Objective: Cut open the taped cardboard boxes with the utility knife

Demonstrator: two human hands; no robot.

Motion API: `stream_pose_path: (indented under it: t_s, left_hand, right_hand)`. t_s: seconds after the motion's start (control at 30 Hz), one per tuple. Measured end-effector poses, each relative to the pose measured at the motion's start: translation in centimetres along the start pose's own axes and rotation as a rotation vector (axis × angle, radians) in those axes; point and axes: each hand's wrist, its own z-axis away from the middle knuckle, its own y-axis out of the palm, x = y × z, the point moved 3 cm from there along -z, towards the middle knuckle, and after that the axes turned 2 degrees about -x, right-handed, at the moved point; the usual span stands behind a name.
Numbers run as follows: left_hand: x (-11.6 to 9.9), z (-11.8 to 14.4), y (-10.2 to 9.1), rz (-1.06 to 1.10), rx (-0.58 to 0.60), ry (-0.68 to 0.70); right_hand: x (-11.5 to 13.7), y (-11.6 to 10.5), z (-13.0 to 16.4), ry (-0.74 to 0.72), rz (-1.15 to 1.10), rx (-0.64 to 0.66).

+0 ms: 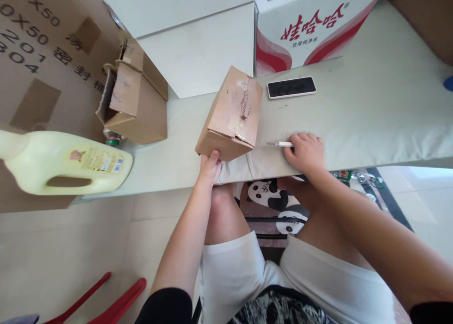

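A small taped cardboard box (231, 112) lies on the pale bench (354, 125), its torn tape facing up. My left hand (210, 167) grips the box's near bottom corner at the bench edge. To the right of the box, my right hand (306, 151) rests knuckles-up on the bench, closed around a small white utility knife (281, 144) whose blade points left toward the box. Blade and box are a short way apart.
A phone (291, 87) lies face up behind the knife. An opened cardboard box (134, 97) sits to the left, a pale yellow jug (63, 162) at the far left. A red-and-white printed carton (307, 21) and white boxes (198, 45) line the back.
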Motion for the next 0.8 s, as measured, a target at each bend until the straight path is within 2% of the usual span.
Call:
stream_pose_path:
  t_s: [0.8]
  left_hand:
    - [0.23,-0.11,-0.18,0.016,0.011,0.005]
  right_hand:
    - [0.04,-0.11,0.04,0.002,0.003,0.015]
